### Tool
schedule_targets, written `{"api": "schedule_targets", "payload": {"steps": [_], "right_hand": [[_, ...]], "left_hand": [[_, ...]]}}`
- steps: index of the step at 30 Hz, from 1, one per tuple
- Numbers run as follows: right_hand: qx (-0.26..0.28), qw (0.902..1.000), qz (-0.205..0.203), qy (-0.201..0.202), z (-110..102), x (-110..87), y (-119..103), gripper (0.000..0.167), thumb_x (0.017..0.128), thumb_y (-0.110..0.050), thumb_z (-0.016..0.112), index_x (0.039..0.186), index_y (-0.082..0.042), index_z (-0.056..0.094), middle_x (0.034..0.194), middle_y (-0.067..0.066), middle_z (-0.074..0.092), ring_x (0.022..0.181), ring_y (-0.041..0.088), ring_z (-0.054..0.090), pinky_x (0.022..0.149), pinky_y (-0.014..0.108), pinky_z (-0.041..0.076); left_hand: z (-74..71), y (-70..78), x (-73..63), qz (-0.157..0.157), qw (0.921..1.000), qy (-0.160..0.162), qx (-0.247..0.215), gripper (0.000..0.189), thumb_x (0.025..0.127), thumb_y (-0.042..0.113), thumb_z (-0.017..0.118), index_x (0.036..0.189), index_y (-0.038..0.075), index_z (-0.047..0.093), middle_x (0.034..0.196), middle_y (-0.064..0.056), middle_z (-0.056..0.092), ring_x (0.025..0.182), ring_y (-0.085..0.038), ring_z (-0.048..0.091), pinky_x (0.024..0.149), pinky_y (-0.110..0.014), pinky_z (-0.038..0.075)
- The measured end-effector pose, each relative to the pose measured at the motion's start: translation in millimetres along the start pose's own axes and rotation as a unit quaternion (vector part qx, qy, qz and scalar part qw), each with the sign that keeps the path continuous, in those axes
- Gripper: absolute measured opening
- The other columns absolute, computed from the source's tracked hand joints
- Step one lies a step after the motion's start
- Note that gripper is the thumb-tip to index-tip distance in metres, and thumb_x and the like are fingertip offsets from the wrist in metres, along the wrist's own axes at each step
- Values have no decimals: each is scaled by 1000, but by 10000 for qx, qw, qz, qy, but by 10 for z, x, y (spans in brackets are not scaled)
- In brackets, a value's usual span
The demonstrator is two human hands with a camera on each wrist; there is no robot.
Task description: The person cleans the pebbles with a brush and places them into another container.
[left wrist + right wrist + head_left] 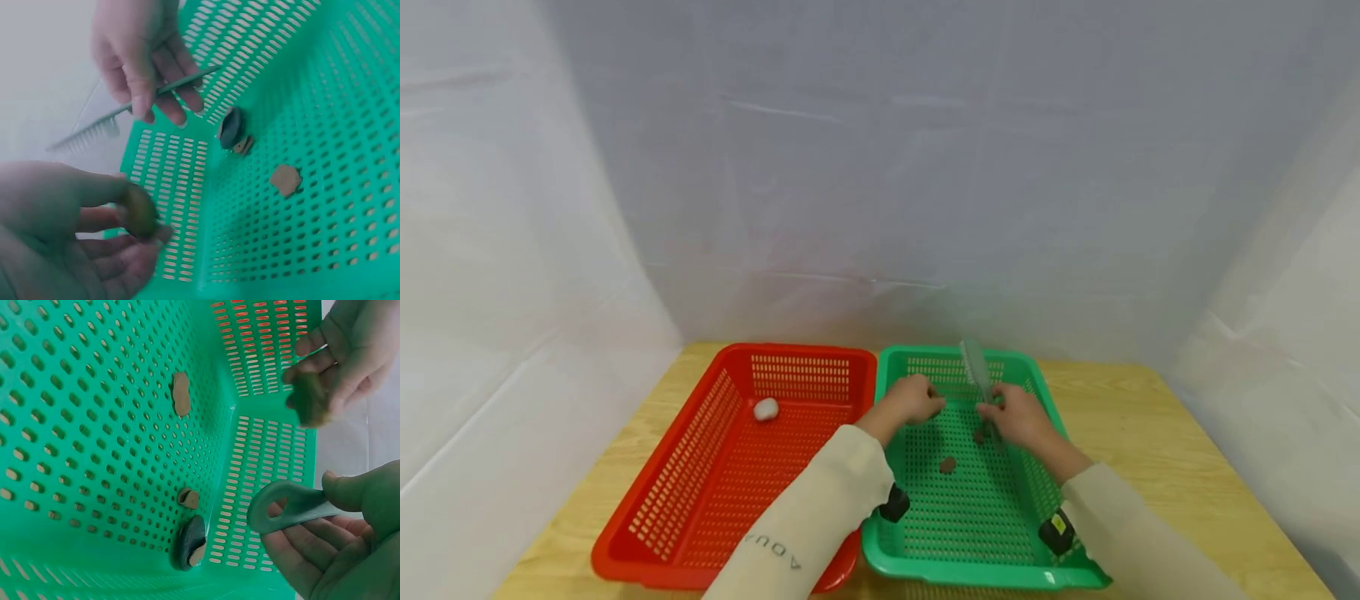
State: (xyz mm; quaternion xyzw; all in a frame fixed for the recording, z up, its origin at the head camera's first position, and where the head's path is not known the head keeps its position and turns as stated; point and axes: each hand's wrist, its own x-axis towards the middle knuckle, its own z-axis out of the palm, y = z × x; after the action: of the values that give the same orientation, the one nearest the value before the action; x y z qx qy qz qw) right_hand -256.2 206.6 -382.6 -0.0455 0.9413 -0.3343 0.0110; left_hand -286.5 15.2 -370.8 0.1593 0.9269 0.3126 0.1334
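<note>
My left hand [916,398] is over the far left part of the green basket [962,573]. It pinches a smooth, rounded brown-green lump [140,212], like a stone, between thumb and fingers. To its right, my right hand [1017,415] grips a grey-green comb [94,130] near its handle, which has a hole through it. The comb's teeth point up and away from me. Below the hands, on the basket floor, lie a dark oval stone [190,542] with a brown piece against it, a small brown piece [188,498] and a flat brown piece [948,465].
A red basket [662,575] stands against the green one on the left, with a whitish stone [766,409] inside. Both are on a wooden table [1120,417]. White sheeting [880,167] closes off the back and both sides.
</note>
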Motion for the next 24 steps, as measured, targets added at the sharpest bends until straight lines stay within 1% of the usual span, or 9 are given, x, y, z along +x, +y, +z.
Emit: {"api": "schedule_targets", "payload": {"steps": [2,4,6,9,11,13,16,18,24], "right_hand": [[36,9999,-126,87,0,9,2,25,98,-17,60,109,5,61,94,15,70,77,22,64,60,35,51],[90,9993,-329,149,4,22,10,29,98,-17,60,113,7,60,94,16,70,77,23,65,60,36,52],[148,9982,-541,196,14,38,21,31,98,-17,60,116,8,58,93,17,70,77,23,66,60,35,53],[267,9964,-774,218,34,61,20,31,97,-17,61,117,7,58,89,15,71,74,23,67,58,33,52],[336,9951,-900,222,41,67,17,32,97,-16,61,118,7,57,89,16,71,74,22,68,59,32,53],[364,9940,-1008,225,44,69,4,31,97,-16,61,119,6,57,89,15,71,74,20,68,59,32,53],[319,9931,-1111,175,49,64,-11,30,97,-15,60,118,6,57,86,12,71,72,18,66,58,32,52],[252,9931,-1140,127,51,56,-22,28,97,-14,61,117,5,58,82,9,70,69,16,64,57,31,50],[218,9930,-1163,14,57,59,-10,31,97,-14,61,120,6,58,79,8,69,65,14,63,56,30,50]], "left_hand": [[-25,-47,25,-14,9944,97,-1054,30,101,22,54,111,-2,69,89,-11,65,70,-20,55,62,-28,45],[-36,-74,45,-200,9737,160,-2263,35,102,22,52,127,-1,62,105,-14,66,85,-24,64,67,-29,50],[-39,-89,73,-437,9356,144,-3500,36,103,20,50,131,-1,58,114,-16,64,90,-24,66,66,-27,51],[-34,-96,117,-656,8812,142,-4680,38,105,21,45,135,-1,54,124,-20,61,82,-16,67,62,-22,48],[-25,-97,142,-729,8542,124,-5147,40,106,20,41,138,-2,50,128,-25,58,70,-11,61,60,-21,46],[-14,-100,153,-819,8346,162,-5445,41,107,21,38,140,-2,47,130,-28,56,63,-10,56,59,-20,45],[-5,-114,150,-961,8149,246,-5710,41,107,21,37,140,-2,47,129,-28,56,61,-10,55,59,-21,45],[8,-137,149,-1027,8096,276,-5773,40,107,21,38,137,-3,50,127,-27,58,60,-9,55,59,-21,45],[43,-175,149,-834,8209,70,-5649,37,105,19,44,132,-4,55,126,-23,60,65,-10,58,61,-20,47]]}}
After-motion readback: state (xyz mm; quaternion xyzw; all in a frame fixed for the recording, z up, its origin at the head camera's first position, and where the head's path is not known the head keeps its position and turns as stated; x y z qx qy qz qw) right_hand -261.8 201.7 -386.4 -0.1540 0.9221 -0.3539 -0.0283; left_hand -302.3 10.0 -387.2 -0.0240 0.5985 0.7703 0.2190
